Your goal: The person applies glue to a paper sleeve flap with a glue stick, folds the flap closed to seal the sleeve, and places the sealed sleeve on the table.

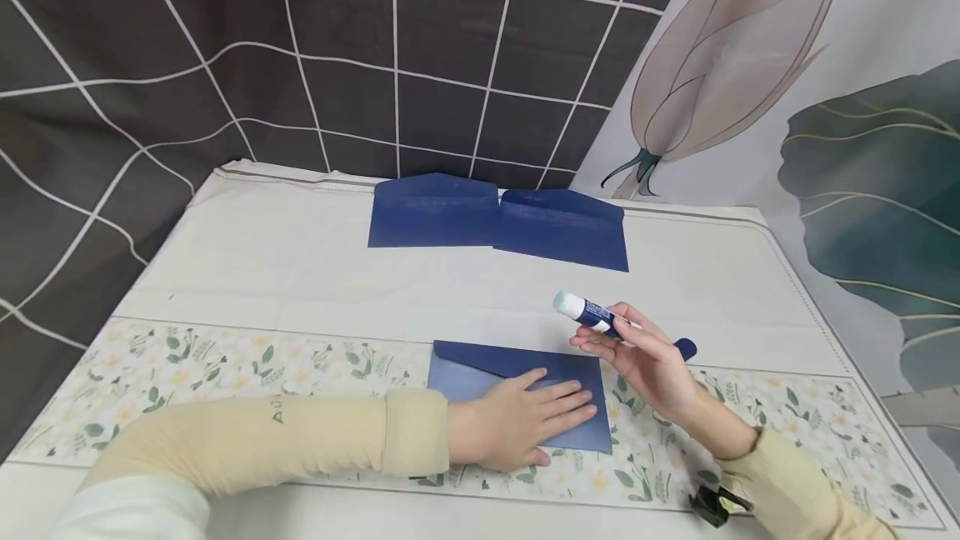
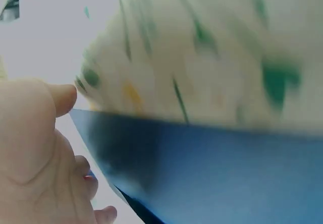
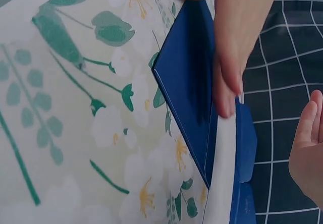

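Note:
My left hand [image 1: 521,423] rests flat with spread fingers on a blue envelope [image 1: 468,380]. The envelope's darker flap [image 1: 480,355] lies along its far edge. In the left wrist view, part of the hand [image 2: 30,153] shows beside the envelope [image 2: 242,173]. My right hand [image 1: 652,361] grips an uncapped glue stick [image 1: 596,317] above the envelope's right side, its pale tip pointing left and up. Behind this hand, in line with the stick, shows a dark blue rounded end [image 1: 686,348]; the fingers hide what lies between.
Two more blue envelopes, one at left [image 1: 435,219] and one at right [image 1: 562,232], lie side by side near the table's far edge. A small black object [image 1: 716,507] sits by the right sleeve. A dark checked curtain [image 1: 442,48] hangs behind the white, flower-banded tablecloth [image 1: 262,273].

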### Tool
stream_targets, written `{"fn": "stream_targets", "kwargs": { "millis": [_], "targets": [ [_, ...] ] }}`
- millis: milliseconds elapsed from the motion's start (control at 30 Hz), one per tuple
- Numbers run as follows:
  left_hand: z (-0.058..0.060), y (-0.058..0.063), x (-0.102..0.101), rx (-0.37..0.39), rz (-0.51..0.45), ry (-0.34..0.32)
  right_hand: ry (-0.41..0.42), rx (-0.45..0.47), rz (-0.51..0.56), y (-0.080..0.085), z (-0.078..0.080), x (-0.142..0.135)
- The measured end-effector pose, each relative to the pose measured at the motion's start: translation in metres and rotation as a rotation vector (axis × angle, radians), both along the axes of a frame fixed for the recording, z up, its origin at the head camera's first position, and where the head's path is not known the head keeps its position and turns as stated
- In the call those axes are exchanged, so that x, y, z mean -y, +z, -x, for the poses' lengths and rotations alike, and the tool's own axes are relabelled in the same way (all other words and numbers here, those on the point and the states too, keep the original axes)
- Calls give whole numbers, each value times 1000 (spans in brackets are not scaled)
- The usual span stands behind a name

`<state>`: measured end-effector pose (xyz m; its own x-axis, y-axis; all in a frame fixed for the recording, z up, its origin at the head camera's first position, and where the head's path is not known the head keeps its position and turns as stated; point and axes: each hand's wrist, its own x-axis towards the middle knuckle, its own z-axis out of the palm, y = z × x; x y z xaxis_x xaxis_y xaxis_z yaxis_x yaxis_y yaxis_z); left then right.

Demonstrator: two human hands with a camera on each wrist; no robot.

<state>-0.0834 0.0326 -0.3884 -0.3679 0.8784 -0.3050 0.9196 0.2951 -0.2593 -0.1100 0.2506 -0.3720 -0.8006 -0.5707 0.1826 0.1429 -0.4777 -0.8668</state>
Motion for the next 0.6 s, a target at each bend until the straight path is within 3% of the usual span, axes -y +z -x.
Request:
{"fn": "stream_targets", "kwargs": {
  "millis": [133,233,367,433,533,600],
  "targets": [
    [-9,2,13,12,-50,30,7,-16,6,0,0,2],
    [-5,3,27,49,-164,94,-3,-25,-1,1,-1,1],
    [15,8,54,107,-408,222,-89,-58,-94,4,-4,0],
    [28,10,67,173,-512,293,-146,-71,-164,6,-5,0],
    [46,11,85,291,-600,367,-218,-72,-262,10,-7,3],
    [54,10,93,351,-626,375,-256,-67,-309,12,-7,6]
  ]
}}
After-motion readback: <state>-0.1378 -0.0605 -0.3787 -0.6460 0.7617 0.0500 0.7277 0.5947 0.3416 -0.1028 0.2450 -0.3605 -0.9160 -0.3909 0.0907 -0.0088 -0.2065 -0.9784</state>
